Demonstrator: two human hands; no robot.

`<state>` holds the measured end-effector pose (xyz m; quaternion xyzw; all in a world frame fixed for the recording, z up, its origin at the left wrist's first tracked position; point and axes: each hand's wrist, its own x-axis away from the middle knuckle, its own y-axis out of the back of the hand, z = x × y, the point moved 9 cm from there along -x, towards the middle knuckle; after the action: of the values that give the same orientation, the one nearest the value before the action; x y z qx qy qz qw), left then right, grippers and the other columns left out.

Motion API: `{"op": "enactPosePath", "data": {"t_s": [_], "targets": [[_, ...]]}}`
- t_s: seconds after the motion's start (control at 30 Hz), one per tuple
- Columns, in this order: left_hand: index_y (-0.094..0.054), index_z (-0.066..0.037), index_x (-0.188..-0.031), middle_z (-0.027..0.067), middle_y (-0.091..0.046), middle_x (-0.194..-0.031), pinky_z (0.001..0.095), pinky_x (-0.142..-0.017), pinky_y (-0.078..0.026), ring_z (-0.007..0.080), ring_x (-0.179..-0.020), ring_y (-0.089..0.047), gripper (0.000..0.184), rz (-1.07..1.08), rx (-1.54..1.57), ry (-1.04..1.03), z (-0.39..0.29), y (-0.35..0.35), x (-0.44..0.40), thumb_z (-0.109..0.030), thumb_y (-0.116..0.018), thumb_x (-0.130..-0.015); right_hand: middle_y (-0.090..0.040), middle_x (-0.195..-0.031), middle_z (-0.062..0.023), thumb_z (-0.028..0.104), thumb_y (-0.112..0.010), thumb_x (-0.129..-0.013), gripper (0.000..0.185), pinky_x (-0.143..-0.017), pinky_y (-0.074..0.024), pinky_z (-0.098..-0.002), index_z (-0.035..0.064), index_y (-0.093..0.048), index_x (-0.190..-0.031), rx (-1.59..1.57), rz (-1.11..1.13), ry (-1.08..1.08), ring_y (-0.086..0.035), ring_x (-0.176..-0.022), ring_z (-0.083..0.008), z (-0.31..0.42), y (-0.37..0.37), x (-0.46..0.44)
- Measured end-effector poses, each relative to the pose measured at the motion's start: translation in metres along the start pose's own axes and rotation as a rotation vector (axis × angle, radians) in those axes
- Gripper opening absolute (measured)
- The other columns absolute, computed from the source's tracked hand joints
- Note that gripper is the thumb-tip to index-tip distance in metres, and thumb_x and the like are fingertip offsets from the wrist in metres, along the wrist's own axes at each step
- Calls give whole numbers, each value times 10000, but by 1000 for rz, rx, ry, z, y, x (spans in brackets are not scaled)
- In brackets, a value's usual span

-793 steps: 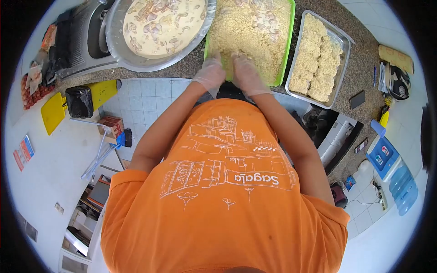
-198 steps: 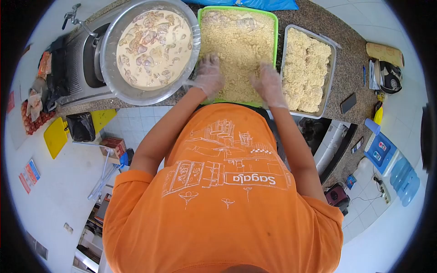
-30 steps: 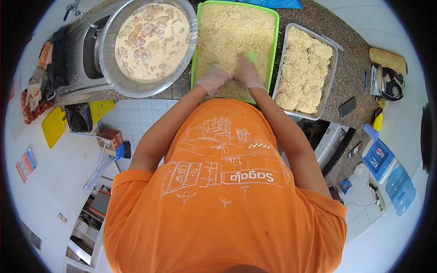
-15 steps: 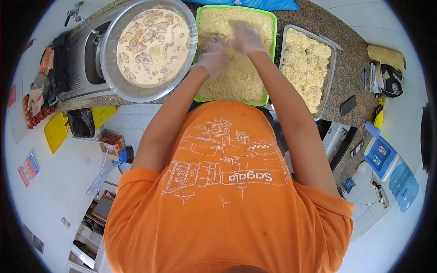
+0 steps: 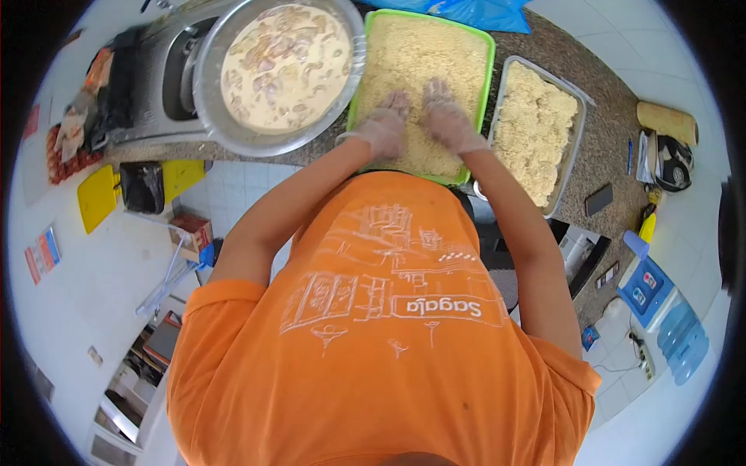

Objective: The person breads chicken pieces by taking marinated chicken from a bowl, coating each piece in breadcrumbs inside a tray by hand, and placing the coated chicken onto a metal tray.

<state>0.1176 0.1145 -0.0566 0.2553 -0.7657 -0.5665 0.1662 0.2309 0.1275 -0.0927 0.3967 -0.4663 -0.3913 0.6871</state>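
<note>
A green-rimmed tray [image 5: 491, 58] full of pale yellow breading crumbs [image 5: 427, 50] lies in front of me. My left hand [image 5: 385, 128], in a clear plastic glove, rests on the crumbs in the near half of the tray, fingers stretched forward. Beside it, a small gap away, my gloved right hand [image 5: 447, 116] also lies on the crumbs with its fingers extended. Whatever is under the palms is hidden. On the left, a large metal bowl [image 5: 208, 89] holds raw meat pieces [image 5: 284, 46] in creamy liquid. A rectangular container [image 5: 571, 167] on the right is filled with crumb-coated pieces [image 5: 536, 116].
A metal sink [image 5: 177, 85] adjoins the bowl on the left. Blue plastic [image 5: 486, 12] lies behind the tray. Along the counter to the right are a phone [image 5: 598, 199], a paper roll [image 5: 667, 123] and a black bag [image 5: 673, 161].
Both hands have come nearer to my body, from the tray's middle and far part to its near half. They now lie flatter on the crumbs. The whole view has shifted slightly.
</note>
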Motion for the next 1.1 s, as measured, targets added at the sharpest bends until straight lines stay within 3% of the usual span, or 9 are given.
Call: {"op": "enactPosePath", "data": {"t_s": [0.07,0.17,0.3,0.5,0.6,0.73,0.87,0.97,1.1], "targets": [[-672,30,-1108,231,-714,-1080,466,-937,-532,408,-1042,-677,355,563,143,135,7,-10,-10,-194,-570,-852,-664,-1118,-277,22,-472,-919,316,-982,-530,-431,-38,-616,-1194,-153,362,-109,-671,-1075,-378,5,25,-3],[-697,25,-1073,254,-702,-1130,466,-889,-567,405,-990,-709,299,517,206,352,6,18,-2,-152,-583,-860,-663,-1129,-277,-23,-464,-895,310,-979,-529,-423,-47,-603,-1172,-36,251,-44,-667,-1081,-368,12,44,9],[-687,21,-1020,242,-699,-997,464,-811,-577,377,-891,-712,209,247,18,168,3,4,4,-70,-565,-877,-678,-935,-209,19,-570,-803,180,-835,-541,-448,-10,-673,-947,213,-385,207,-672,-942,-353,35,35,29],[-668,19,-937,230,-670,-898,474,-770,-563,368,-832,-692,153,147,-185,103,14,-7,-11,-69,-568,-862,-671,-1084,-216,38,-644,-773,390,-924,-519,-446,-24,-629,-1158,-58,-382,311,-643,-989,-376,3,46,10],[-671,6,-970,220,-677,-899,473,-792,-553,385,-855,-686,183,85,-51,108,15,10,-13,-107,-603,-843,-683,-1109,-203,89,-693,-801,433,-942,-522,-431,22,-645,-1226,-103,-389,138,-652,-1024,-356,-4,95,30],[-685,-21,-1114,233,-702,-961,457,-856,-544,412,-929,-681,346,-46,282,354,9,80,-7,-191,-700,-813,-691,-1180,-160,176,-697,-898,394,-968,-550,-399,41,-639,-1263,-735,-509,-64,-655,-1116,-294,-54,140,81],[-659,-3,-1215,266,-700,-1045,446,-902,-534,410,-1018,-672,491,-19,403,496,5,116,-3,-241,-770,-801,-677,-1119,-160,178,-653,-950,346,-935,-564,-474,14,-610,-1251,-2282,-705,-390,-666,-1035,-324,-75,54,106],[-661,4,-1209,269,-698,-1065,440,-904,-537,401,-1027,-674,476,-26,378,564,-12,133,5,-234,-769,-811,-677,-1101,-143,186,-645,-955,338,-923,-565,-480,1,-598,-1234,-2637,-537,-457,-668,-1009,-301,-69,17,112],[-662,2,-1223,258,-698,-1120,417,-917,-537,383,-1046,-680,469,-6,412,605,-24,132,20,-209,-770,-818,-666,-1117,-172,249,-595,-993,354,-999,-522,-453,-33,-578,-1207,-2107,-454,-457,-655,-1027,-325,-121,52,142]]}}
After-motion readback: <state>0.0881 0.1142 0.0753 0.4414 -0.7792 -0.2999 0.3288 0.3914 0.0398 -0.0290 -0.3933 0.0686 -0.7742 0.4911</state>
